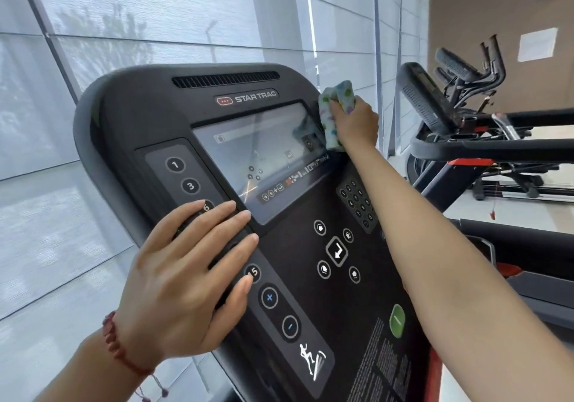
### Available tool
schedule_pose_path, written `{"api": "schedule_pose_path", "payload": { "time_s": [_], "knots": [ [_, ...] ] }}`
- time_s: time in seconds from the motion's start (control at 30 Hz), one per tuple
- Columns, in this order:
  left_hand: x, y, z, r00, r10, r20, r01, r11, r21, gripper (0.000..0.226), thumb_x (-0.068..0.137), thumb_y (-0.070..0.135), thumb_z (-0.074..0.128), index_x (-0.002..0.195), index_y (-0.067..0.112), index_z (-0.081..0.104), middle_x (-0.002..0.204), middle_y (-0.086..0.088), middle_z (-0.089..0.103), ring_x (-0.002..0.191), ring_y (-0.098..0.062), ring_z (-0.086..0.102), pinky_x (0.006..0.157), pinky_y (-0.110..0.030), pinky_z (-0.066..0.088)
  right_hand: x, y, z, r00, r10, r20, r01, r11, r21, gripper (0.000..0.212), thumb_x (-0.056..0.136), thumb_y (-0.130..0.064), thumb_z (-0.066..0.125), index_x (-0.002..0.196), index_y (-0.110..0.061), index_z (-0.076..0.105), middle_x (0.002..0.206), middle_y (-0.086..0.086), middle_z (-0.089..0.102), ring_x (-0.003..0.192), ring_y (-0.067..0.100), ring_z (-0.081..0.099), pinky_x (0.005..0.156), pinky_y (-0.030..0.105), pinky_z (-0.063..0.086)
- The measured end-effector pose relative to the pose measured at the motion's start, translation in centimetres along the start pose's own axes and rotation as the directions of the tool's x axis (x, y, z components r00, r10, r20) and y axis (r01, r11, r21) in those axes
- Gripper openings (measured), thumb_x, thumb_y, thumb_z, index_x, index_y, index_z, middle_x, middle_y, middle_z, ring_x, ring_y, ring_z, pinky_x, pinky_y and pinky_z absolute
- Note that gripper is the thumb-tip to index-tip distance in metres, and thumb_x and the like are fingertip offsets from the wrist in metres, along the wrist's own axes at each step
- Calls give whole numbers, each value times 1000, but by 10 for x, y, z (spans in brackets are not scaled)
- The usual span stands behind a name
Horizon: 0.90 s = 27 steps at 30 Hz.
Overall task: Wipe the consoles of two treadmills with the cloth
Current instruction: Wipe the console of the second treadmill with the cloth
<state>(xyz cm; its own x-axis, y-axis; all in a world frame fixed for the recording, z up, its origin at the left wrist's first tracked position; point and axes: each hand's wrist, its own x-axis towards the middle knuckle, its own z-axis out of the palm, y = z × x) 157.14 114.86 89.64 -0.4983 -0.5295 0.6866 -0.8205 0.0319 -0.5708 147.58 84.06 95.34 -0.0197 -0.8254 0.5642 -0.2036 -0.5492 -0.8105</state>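
The right hand (354,122) is seen with its fingers curled round a bunched cloth (334,115), white with coloured spots, which is pressed against the near console (149,115) at the upper right corner, just beside the right edge of the screen (257,159). Part of the cloth hangs below the hand along that edge. From this grip the whole unwiped face is judged to lie to the left of the cloth and down towards the person: the screen first, then the arrow keys (337,251) and the number pad (357,204) below it. The console's long axis is seen to run from the top vent (226,79) down to the bottom edge nearest the person, so the coming strokes are expected to be drawn leftward across the screen and then downward.

The left hand (186,280) is laid flat, fingers straight and together, on the strip of numbered buttons (183,174) along the console's left edge; nothing is held in it, and it appears to be used as a brace. It is the nearer hand to the left strip, but the cloth is well apart from it, at the opposite corner.

The second treadmill's console (419,97) is seen edge-on to the right, beyond the right forearm and well apart from the cloth. It is judged not yet wiped, and to be reached only once the near console is finished.
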Motion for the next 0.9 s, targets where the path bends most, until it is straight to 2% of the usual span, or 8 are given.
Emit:
{"api": "schedule_pose_path", "payload": {
  "time_s": [0.2, 0.37, 0.5, 0.67, 0.77, 0.9],
  "knots": [
    [-4, 0, -2, 1000, 17, 24, -17, 999, 28, 40, 91, 25, 40, 101, 4, 72, 117, -16, 64, 113, -31, 58, 99, -46, 40, -20, 32, -21, 999, 54, 7, -53, 998, -46, 44, 89, -45, 49, 101, -4, 61, 104, 17, 65, 103, 34, 57, 76, 32, 39],
    [-4, -1, -2, 999, 18, 29, -19, 999, 34, 39, 90, 24, 41, 102, 4, 72, 117, -15, 64, 114, -31, 58, 99, -46, 39, -54, 69, -45, 986, 164, -6, -164, 984, -66, 43, 91, -43, 49, 105, -4, 61, 109, 18, 64, 105, 34, 56, 75, 28, 32],
    [-3, 2, 0, 1000, -2, 6, 2, 1000, 19, 38, 88, 22, 42, 99, 3, 73, 115, -15, 65, 112, -31, 59, 97, -46, 40, -78, 74, -52, 983, 179, -39, -181, 983, -41, 39, 90, -40, 52, 100, -4, 62, 105, 19, 66, 102, 34, 56, 74, 27, 30],
    [-2, 4, 1, 999, -19, -32, 20, 1000, 0, 36, 86, 22, 44, 96, 4, 74, 112, -14, 66, 110, -30, 60, 95, -44, 42, -111, 57, -53, 991, 137, -13, -137, 991, -8, 29, 89, -41, 54, 86, -13, 59, 81, 3, 55, 79, 20, 47, 70, 24, 30],
    [-2, 4, 1, 1000, -11, -27, 12, 1000, 12, 36, 86, 23, 44, 96, 4, 74, 112, -14, 67, 109, -31, 60, 95, -44, 42, -132, 43, -53, 996, 88, 11, -88, 996, 17, 26, 87, -42, 56, 78, -19, 53, 77, 0, 57, 77, 19, 50, 70, 25, 34],
    [-2, 3, 1, 1000, -12, -12, 12, 999, 42, 36, 87, 23, 44, 95, 5, 74, 111, -14, 67, 108, -30, 61, 96, -43, 39, -167, 22, -48, 999, -30, 29, 28, 998, 64, 30, 85, -44, 58, 76, -15, 56, 78, 3, 63, 75, 20, 56, 68, 27, 38]
  ]
}}
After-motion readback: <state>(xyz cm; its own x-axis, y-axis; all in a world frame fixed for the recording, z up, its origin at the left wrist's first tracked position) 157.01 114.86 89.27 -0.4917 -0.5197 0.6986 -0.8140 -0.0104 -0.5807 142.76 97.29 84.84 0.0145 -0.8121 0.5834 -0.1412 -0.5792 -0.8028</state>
